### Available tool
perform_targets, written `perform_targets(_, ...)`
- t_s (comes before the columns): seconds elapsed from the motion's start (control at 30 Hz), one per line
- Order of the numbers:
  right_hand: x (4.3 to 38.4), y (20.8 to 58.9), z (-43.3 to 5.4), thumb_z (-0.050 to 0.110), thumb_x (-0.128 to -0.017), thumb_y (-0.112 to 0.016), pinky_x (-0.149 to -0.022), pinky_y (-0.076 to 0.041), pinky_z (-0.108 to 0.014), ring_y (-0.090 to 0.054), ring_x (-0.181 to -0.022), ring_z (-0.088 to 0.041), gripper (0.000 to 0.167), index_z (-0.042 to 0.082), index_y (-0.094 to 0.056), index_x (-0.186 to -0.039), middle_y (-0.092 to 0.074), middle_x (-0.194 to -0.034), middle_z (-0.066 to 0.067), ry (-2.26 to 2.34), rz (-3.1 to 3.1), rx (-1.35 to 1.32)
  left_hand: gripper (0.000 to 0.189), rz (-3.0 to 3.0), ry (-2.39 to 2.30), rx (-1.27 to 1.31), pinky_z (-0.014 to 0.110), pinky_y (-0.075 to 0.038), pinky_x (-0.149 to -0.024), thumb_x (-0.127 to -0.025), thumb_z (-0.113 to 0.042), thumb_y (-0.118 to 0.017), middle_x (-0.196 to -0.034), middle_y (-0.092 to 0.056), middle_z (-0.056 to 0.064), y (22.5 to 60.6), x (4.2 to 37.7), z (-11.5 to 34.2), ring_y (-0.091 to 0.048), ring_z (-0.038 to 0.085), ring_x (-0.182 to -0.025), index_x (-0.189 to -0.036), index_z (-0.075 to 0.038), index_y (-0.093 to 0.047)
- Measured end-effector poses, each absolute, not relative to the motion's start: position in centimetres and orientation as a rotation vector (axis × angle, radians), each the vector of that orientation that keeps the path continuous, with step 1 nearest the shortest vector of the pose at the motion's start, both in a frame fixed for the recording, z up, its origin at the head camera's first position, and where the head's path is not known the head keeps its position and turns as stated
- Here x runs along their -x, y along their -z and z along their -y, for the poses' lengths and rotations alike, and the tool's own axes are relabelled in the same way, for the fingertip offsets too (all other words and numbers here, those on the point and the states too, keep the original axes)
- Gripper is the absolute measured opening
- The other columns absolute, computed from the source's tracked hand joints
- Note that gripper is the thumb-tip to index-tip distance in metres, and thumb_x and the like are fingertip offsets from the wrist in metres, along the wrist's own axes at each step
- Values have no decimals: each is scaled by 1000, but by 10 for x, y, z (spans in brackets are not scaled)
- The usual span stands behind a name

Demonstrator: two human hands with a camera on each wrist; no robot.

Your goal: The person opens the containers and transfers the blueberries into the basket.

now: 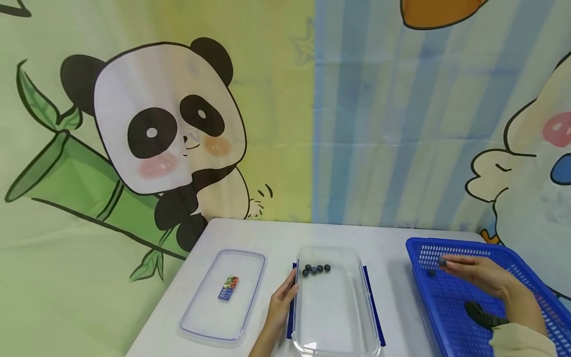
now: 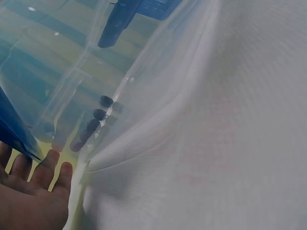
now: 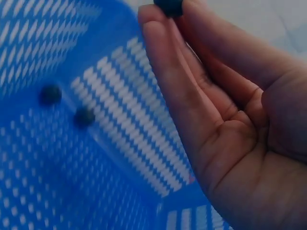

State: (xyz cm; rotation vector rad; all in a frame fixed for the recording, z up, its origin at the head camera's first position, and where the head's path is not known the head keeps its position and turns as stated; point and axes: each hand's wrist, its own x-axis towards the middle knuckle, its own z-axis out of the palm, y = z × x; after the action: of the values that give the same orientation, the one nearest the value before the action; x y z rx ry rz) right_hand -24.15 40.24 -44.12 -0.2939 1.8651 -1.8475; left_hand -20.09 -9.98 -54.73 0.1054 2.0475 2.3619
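Note:
My right hand [image 1: 486,275] pinches a blueberry [image 1: 442,261] between thumb and fingertips, above the left part of a blue plastic basket [image 1: 421,297]. In the right wrist view two more blueberries lie in the basket, one blueberry [image 3: 50,95] in the corner and another blueberry [image 3: 85,117] by the slotted wall. A clear rectangular container [image 1: 334,317] with blue side clips stands on the white table. Several blueberries [image 1: 314,270] sit in a row near its far left corner. With fingers extended, my left hand [image 1: 280,297] touches the container's left side.
A clear lid [image 1: 200,317] with a blue edge and a small picture label [image 1: 229,288] lies on the white table [image 1: 276,235] left of the container. Behind the table hangs a cartoon curtain [image 1: 276,124] with a panda.

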Motion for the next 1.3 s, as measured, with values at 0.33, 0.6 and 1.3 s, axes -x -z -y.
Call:
perform_targets(0.33,231,475,-443,10,-96,-49,-90,-48,-38,-61,-103,-15,26,8,-66,-115,-64,-114,-7,1728,-1835,111,47,-2059,-2350,-128,36,-19,-109,-94,-19,-54,-145,-32,4,526,190,98,-24,23,-135,-138,-10,-42)
perform_targets(0.6,228,480,-449,13,-94,-54,-88,-49,-38,-63,-99,-15,27,1,-64,-116,-65,-109,-7,1742,-1912,-26,48,-2056,-2366,-158,34,-20,-109,-93,-22,-55,-145,-32,2,527,193,99,-25,21,-135,-138,-11,-42)
perform_targets(1.3,275,396,-244,13,-92,-56,-87,-50,-33,-63,-99,-21,47,-18,-44,-125,-63,-113,-15,1779,-2082,326,48,-2032,-2366,-132,33,-20,-109,-93,-19,-54,-146,-31,4,526,191,99,-24,21,-135,-138,-11,-41)
